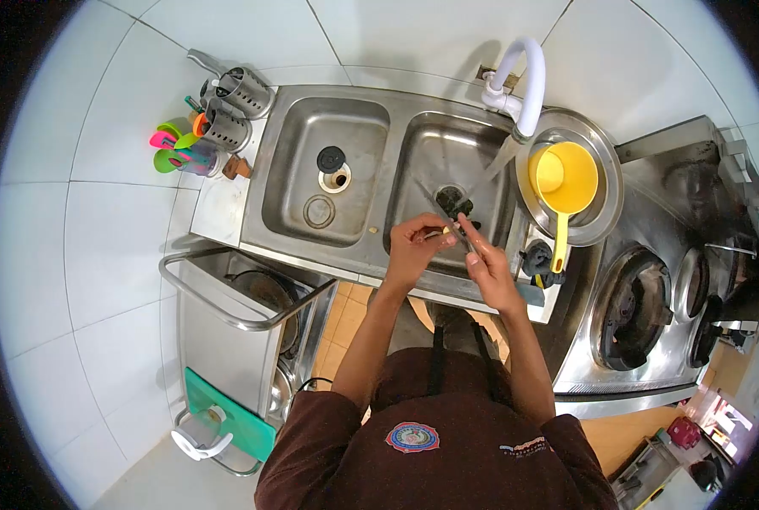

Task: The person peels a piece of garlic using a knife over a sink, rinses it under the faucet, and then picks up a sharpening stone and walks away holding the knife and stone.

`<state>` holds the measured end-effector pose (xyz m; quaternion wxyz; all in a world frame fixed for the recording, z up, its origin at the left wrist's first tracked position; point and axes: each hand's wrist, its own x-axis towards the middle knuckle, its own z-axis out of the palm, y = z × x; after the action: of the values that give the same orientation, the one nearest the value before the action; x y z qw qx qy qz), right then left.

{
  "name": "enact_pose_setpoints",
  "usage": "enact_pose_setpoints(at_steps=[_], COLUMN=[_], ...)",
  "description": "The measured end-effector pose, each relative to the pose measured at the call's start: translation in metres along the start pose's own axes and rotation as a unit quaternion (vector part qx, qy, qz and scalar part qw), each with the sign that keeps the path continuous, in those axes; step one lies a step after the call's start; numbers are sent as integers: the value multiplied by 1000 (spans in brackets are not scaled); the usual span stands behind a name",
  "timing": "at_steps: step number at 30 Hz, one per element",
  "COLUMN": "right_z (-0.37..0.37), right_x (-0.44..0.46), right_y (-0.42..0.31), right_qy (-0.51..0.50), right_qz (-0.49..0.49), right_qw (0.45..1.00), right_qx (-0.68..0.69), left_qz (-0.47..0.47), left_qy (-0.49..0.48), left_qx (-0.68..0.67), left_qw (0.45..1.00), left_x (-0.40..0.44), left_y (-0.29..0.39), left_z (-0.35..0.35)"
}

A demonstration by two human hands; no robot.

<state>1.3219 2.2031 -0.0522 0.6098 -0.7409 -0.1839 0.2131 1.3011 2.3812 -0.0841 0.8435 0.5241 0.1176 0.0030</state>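
Over the right sink basin (pixel 409 183), my right hand (pixel 491 270) is closed on a knife (pixel 435 204), its narrow blade slanting up and to the left. My left hand (pixel 415 246) pinches a small pale-yellow piece (pixel 448 229) close to the blade; its kind cannot be made out. Dark scraps (pixel 454 201) lie on the basin floor around the drain, just beyond my fingers. Water runs from the white curved faucet (pixel 531 93) into this basin.
A yellow dipper (pixel 577 183) rests in a metal bowl (pixel 611 212) right of the sink. Beyond stands a gas stove (pixel 583 361). The left basin (pixel 294 140) holds a black drain stopper (pixel 331 159). Utensil holders (pixel 228 129) stand at left, above a metal cart (pixel 226 340).
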Motion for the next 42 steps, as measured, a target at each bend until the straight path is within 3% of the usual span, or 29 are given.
enact_pose_setpoints(at_steps=[4, 7, 10, 13, 25, 29, 32, 37, 42], right_z=[-6, -1, 0, -3, -6, -8, -6, -5, -6], right_x=[-1, 1, 1, -4, -6, -6, -4, 0, -1], right_y=[-10, -8, 0, 0, -8, -8, -8, 2, 1], right_qy=[-8, 54, 53, 28, 5, -10, -4, 23, 1], right_qz=[38, -11, -5, 44, 39, 33, 9, 0, 83], right_qw=[996, 995, 999, 986, 985, 995, 1000, 997, 987], right_qx=[-81, -87, -14, 156, 166, 91, 21, -74, 138], left_qz=[12, 22, 23, 46, 108, 131, 209, 277, 308], left_qy=[14, 18, 30, 44, 29, 41, 55, 49, 56], left_qx=[23, 2, 3, 30, 60, 108, 292, 327, 334], left_qw=[1000, 1000, 999, 998, 992, 985, 932, 902, 889], left_x=[-4, -7, -8, -9, -7, -9, -10, -11, -10], left_y=[3, -1, 3, 6, 7, 18, 17, 18, 16], left_z=[5, 6, 11, 14, 12, 18, 13, 13, 17])
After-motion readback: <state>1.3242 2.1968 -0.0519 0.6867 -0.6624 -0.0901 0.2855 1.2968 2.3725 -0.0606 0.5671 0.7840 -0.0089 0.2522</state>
